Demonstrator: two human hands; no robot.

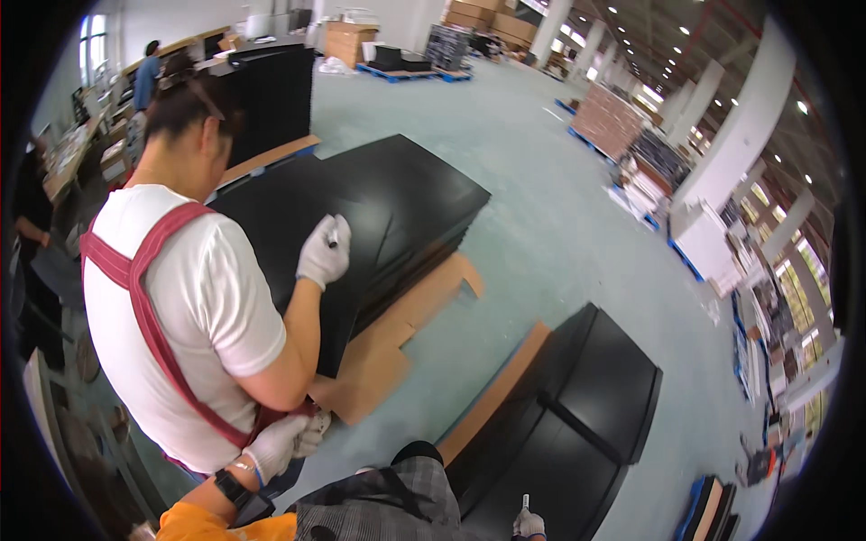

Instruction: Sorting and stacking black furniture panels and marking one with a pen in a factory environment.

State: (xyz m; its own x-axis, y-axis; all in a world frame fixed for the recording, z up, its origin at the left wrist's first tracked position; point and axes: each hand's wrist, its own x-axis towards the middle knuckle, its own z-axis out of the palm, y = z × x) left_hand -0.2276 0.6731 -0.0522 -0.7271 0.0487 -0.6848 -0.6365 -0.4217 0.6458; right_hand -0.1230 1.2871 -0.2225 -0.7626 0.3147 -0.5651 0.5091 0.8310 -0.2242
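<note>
My left hand (275, 448), in a white glove, reaches out beside the waist of a co-worker's dark red apron (271, 417). Its fingers overlap the apron's edge and a patch of pale glove, so what they grip, if anything, does not show. Low in the view, my right hand (530, 523), also gloved, is closed around a slim white marker (526, 501) that points up. That hand is over a stack of black panels (577, 424) with a dark band across it. The co-worker's gloved hand (323, 254) holds a small dark-tipped pen above another stack of black panels (397, 198).
Brown cardboard sheets (370, 374) stick out beneath the larger stack. A taller black stack (271, 99) stands behind the co-worker (180, 307). Wrapped pallets (609, 122) and a white column (744, 117) line the right side. Long boards (708, 509) lie at lower right.
</note>
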